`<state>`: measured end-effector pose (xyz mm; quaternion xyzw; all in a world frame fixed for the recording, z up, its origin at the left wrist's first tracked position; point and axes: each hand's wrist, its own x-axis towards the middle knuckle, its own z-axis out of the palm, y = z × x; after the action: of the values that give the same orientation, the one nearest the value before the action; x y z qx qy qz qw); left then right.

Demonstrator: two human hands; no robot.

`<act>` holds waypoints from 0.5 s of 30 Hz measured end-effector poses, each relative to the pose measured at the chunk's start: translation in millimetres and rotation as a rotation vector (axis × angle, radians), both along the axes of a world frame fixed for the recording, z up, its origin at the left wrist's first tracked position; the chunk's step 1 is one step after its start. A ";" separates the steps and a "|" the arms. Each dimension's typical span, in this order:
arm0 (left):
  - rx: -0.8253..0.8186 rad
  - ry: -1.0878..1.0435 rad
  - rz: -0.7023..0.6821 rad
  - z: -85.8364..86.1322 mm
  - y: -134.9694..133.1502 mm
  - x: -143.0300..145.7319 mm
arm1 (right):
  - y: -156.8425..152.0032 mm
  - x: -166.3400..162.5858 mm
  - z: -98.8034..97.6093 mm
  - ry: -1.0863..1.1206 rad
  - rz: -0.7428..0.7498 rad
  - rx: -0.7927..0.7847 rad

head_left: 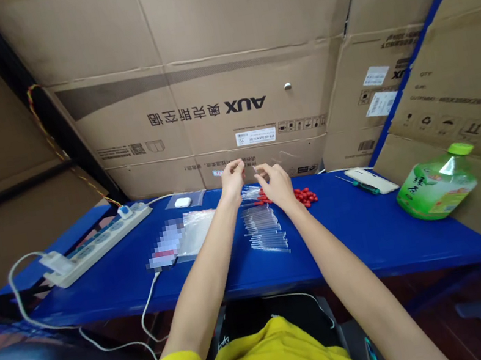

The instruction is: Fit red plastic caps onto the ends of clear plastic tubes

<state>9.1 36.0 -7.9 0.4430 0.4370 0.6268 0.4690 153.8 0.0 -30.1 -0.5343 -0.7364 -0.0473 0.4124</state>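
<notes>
My left hand (234,180) is raised over the back of the blue table, its fingertips pinched; anything between them is too small to make out. Close beside it on the right, my right hand (276,183) is closed in a pinch on a thin clear tube, of which only a short bit shows. Under the hands lies a bunch of clear tubes (250,194), partly covered by them. Small red caps (306,196) are heaped by my right wrist, some hidden behind it. Nearer to me, many thin clear tubes (263,225) lie side by side in a column.
Left of my arms are clear plastic bags (198,231), a phone (166,246) on a cable, a white earphone case (182,202) and a power strip (102,241). At right lie a screwdriver (365,185), a white phone-like item (373,179) and a green bottle (437,185). Cardboard walls (195,26) enclose the table.
</notes>
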 end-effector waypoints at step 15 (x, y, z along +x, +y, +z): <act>0.149 0.372 0.155 -47.8 2.4 19.7 | -1.6 0.5 -22.2 0.087 0.079 0.051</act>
<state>28.8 38.4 -55.7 0.5496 0.5011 0.5991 0.2966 154.4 -1.6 -52.3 -0.4956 -0.7367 -0.0265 0.4593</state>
